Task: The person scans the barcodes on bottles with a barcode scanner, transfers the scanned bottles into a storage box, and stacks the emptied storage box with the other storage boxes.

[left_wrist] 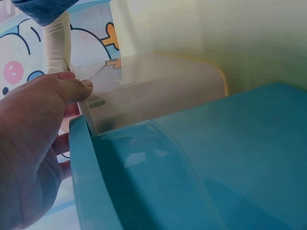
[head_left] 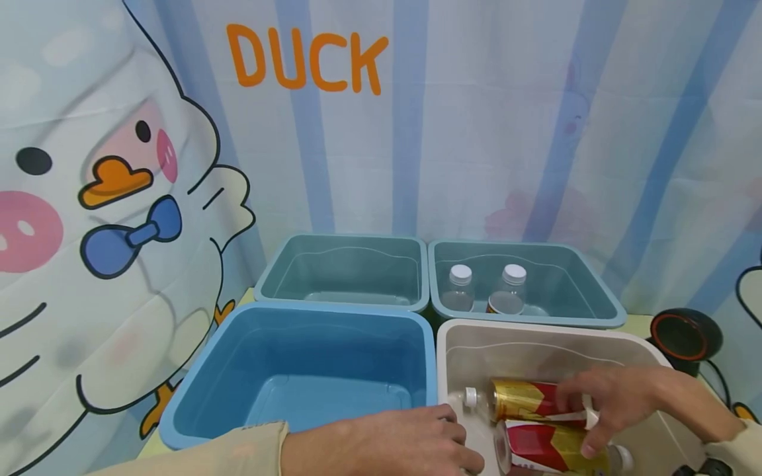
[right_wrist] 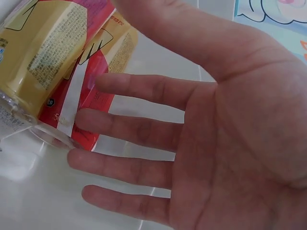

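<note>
Lower right of head view: white bin (head_left: 649, 350) holds two red-and-gold bottles (head_left: 530, 400) lying on their sides, one nearer (head_left: 556, 449). Right hand (head_left: 613, 396) hovers over them, fingers spread and straight, gripping nothing. Left hand (head_left: 387, 443) at bottom centre rests on the rim where the blue bin (head_left: 196, 390) meets the white one; thumb hooked over the edge.

Risk, judged: smooth round bottles could roll or slip from a loose reach.

Right wrist view alone shows the open palm (right_wrist: 230, 139) and bottle label (right_wrist: 62, 62). Only the head view shows two capped bottles (head_left: 460, 287) in the upper-right teal bin (head_left: 595, 307).
</note>
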Demonstrator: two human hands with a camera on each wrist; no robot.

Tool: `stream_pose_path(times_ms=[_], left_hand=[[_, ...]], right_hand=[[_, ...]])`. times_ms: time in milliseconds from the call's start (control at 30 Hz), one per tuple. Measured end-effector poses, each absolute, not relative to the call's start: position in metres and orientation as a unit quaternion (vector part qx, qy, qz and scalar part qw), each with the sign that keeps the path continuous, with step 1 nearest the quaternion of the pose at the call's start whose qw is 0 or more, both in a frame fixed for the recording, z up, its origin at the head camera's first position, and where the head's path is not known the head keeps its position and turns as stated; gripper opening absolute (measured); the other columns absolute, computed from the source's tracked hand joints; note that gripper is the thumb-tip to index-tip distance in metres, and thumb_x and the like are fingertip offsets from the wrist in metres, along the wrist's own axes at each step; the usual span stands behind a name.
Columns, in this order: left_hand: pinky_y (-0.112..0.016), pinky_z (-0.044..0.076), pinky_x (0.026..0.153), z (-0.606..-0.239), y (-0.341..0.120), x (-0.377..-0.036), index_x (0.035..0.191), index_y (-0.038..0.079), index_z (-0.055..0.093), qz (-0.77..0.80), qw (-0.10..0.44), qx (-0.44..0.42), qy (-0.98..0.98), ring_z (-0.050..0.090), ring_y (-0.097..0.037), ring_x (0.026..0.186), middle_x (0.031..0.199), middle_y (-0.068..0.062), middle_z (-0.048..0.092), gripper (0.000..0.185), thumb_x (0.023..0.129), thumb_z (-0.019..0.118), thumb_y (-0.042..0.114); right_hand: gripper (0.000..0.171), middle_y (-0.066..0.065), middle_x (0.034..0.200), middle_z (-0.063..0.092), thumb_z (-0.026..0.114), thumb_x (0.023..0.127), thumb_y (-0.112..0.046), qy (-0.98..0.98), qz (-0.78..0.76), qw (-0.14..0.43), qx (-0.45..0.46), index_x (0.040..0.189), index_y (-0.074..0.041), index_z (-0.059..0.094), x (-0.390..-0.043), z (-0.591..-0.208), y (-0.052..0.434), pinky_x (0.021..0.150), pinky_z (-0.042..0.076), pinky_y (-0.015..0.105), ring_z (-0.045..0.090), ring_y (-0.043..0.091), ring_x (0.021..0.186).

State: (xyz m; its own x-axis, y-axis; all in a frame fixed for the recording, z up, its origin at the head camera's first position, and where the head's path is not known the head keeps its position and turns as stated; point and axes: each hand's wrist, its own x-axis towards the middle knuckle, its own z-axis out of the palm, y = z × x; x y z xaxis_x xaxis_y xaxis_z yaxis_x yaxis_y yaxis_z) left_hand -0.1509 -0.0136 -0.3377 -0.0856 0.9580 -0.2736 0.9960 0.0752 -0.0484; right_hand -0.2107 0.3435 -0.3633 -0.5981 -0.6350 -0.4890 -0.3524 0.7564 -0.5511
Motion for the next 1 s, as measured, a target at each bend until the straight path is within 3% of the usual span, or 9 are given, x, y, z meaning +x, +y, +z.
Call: stream_pose_path(times_ms=[333, 600, 800, 1000], left_hand=[[-0.014, 0.033, 0.107, -0.338, -0.013, -0.151, 0.144, 0.035, 0.062, -0.116, 0.087, 0.67, 0.728, 0.057, 0.005, 0.115, 0.138, 0.021, 0.061, 0.05, 0.098, 0.062, 0.056], [-0.014, 0.032, 0.107, -0.339, -0.013, -0.151, 0.143, 0.035, 0.063, -0.113, 0.083, 0.67, 0.729, 0.058, 0.005, 0.115, 0.138, 0.02, 0.061, 0.051, 0.097, 0.063, 0.055], [-0.014, 0.032, 0.108, -0.339, -0.014, -0.151, 0.144, 0.034, 0.062, -0.11, 0.09, 0.668, 0.73, 0.057, 0.005, 0.116, 0.139, 0.02, 0.061, 0.052, 0.097, 0.063, 0.055], [-0.014, 0.032, 0.108, -0.339, -0.013, -0.151, 0.144, 0.034, 0.062, -0.115, 0.074, 0.673, 0.727, 0.058, 0.004, 0.116, 0.139, 0.02, 0.061, 0.051, 0.097, 0.063, 0.055]], right_hand=[[0.047, -0.014, 0.107, 0.066, 0.088, 0.081, -0.029, 0.872, -0.161, 0.389, -0.249, 0.124, -0.026, 0.068, -0.21, -0.363, 0.337, 0.085, 0.055, 0.028, 0.062, 0.009, 0.093], [0.048, -0.015, 0.105, 0.065, 0.091, 0.076, -0.029, 0.88, -0.135, 0.395, -0.226, 0.118, -0.03, 0.067, -0.211, -0.368, 0.333, 0.09, 0.057, 0.036, 0.061, 0.009, 0.093], [0.053, -0.016, 0.101, 0.065, 0.094, 0.071, -0.029, 0.886, -0.125, 0.383, -0.229, 0.115, -0.033, 0.065, -0.21, -0.372, 0.328, 0.09, 0.056, 0.034, 0.061, 0.009, 0.09], [0.064, -0.019, 0.11, 0.062, 0.095, 0.068, -0.027, 0.888, -0.129, 0.384, -0.219, 0.124, -0.038, 0.065, -0.207, -0.375, 0.324, 0.094, 0.056, 0.039, 0.06, 0.008, 0.096]])
